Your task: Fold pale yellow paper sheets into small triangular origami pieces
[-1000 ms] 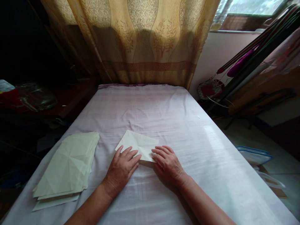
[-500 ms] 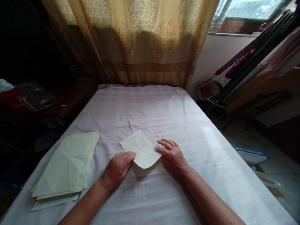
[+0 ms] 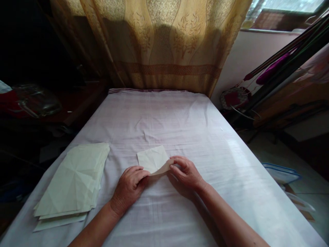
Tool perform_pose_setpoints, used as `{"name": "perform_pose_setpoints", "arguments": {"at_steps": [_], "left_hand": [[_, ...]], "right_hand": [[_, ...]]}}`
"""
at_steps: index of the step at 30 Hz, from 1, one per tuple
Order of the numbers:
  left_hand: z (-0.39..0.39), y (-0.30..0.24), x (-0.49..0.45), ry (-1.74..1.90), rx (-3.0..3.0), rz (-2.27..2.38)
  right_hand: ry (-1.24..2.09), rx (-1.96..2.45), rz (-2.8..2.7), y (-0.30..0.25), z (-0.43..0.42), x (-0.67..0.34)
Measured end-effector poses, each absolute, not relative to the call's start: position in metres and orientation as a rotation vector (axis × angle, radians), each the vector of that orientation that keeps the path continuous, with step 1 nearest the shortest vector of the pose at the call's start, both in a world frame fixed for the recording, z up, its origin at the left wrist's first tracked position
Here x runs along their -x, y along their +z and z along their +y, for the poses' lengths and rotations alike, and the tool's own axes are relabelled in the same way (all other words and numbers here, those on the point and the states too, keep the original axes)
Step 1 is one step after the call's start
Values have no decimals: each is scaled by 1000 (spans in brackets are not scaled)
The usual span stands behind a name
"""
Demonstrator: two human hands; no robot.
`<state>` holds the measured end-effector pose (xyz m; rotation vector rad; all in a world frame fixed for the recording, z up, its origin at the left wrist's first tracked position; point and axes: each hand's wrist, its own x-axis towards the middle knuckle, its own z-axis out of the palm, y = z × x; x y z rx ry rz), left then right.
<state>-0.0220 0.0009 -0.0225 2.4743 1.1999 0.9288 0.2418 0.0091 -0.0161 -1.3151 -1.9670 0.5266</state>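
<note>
A small square sheet of creased off-white paper (image 3: 153,158) lies on the pale cloth in front of me, its near edge curled up. My left hand (image 3: 132,182) pinches the near left corner between thumb and fingers. At the right corner, my right hand (image 3: 185,171) grips the lifted edge, with thumb and fingers closed on it. The underside of the raised part is in shadow. To the left lies a stack of larger creased paper sheets (image 3: 73,181), which neither hand touches.
The surface is covered with a pale, lightly wrinkled cloth (image 3: 154,120). A gold patterned curtain (image 3: 164,44) hangs behind its far edge. Dark furniture holds a clear plastic container (image 3: 38,101) at left. On the right floor are blue-rimmed containers (image 3: 281,172) near a slanted dark pole (image 3: 282,75).
My right hand has closed on the paper's right corner and raised the near edge, curling it up and away from me. The paper has turned slightly. The stack stays put.
</note>
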Motion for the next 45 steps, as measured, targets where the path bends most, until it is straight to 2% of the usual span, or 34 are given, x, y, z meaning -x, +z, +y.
{"name": "perform_pose_setpoints", "arguments": {"at_steps": [4, 8, 12, 17, 25, 36, 45], "left_hand": [[4, -29, 19, 931, -2339, 1430], [8, -29, 16, 896, -2278, 1547], [10, -15, 7, 957, -2461, 1639], [10, -8, -10, 607, -2809, 1336], [8, -36, -10, 366, -2860, 1374], [20, -28, -3, 395, -2867, 1310], [14, -26, -16, 682, -2886, 1181]], "right_hand": [[566, 1575, -1850, -21, 18, -224], [335, 1770, -1882, -28, 24, -213], [176, 1831, -1985, -28, 29, -206], [141, 1879, -2043, -23, 35, -199], [92, 1973, -2072, -22, 31, -199], [-3, 1967, -1991, -27, 22, -211], [28, 2043, -2001, -26, 25, -216]]}}
